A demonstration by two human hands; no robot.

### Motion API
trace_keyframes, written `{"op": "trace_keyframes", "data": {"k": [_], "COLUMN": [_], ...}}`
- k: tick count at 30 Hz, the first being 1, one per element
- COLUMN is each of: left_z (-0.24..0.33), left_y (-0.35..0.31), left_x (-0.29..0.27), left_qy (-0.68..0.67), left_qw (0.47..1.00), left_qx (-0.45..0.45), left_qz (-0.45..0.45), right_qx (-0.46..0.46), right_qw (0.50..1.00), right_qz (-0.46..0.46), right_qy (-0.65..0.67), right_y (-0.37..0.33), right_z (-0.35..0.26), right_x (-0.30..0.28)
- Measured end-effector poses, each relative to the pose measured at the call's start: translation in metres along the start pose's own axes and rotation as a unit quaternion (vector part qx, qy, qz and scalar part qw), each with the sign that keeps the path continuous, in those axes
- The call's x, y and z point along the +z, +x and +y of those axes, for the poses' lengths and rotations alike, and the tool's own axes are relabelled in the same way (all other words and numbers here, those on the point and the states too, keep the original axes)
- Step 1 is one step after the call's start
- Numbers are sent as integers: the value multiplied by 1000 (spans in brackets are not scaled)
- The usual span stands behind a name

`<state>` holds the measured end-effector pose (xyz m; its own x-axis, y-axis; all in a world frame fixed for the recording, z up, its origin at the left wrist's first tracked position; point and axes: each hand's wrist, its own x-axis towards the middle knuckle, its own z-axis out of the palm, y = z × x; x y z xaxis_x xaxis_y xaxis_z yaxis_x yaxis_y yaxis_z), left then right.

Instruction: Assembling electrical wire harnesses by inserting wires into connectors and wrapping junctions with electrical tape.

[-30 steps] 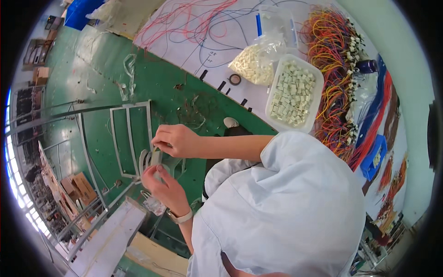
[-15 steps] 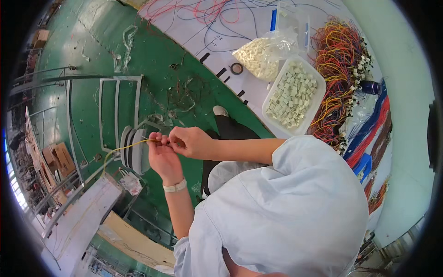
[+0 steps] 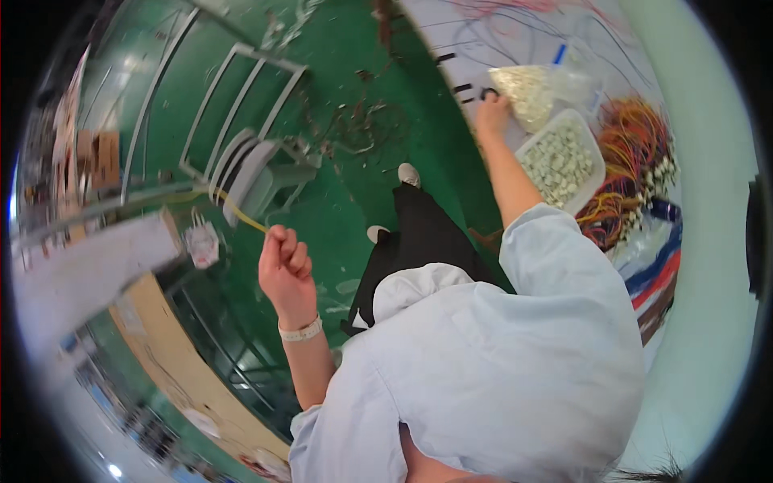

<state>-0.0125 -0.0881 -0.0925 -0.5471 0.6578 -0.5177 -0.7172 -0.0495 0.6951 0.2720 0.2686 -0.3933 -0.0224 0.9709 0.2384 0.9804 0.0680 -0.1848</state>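
My left hand (image 3: 288, 262) is closed on a yellow wire (image 3: 244, 216), which stretches from my fingers toward the metal frame on the left. Over at the white table (image 3: 451, 36), my right hand (image 3: 493, 119) has its fingertips on a small roll of black tape (image 3: 489, 94), partly hidden by the fingers. Just beside that hand lies a clear bag of cream plastic connectors (image 3: 523, 92). A white tub (image 3: 597, 173) full of pale connectors stands nearer to me.
Bundled red, yellow and dark wires (image 3: 632, 137) lie at the table's right. A grey metal frame (image 3: 241, 105) and a stool (image 3: 262, 173) stand left on the green floor (image 3: 354, 217). A wooden-edged bench (image 3: 161, 338) is at lower left.
My right hand has left the wire beside my left hand and reached out to the tape roll on the table. The left hand keeps the wire. The view has shifted.
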Motion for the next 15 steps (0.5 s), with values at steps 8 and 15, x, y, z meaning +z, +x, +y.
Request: {"op": "trace_keyframes", "data": {"k": [8, 15], "left_z": [14, 38], "left_y": [-83, -161], "left_x": [-91, -129], "left_qy": [30, -97], "left_qw": [999, 993], "left_qx": [38, 38], "left_qz": [8, -51], "right_qx": [116, 7], "right_qw": [544, 114], "right_qz": [-599, -856], "right_qy": [576, 505], "right_y": [-262, -318], "right_z": [-222, -355], "right_x": [-88, -281]}}
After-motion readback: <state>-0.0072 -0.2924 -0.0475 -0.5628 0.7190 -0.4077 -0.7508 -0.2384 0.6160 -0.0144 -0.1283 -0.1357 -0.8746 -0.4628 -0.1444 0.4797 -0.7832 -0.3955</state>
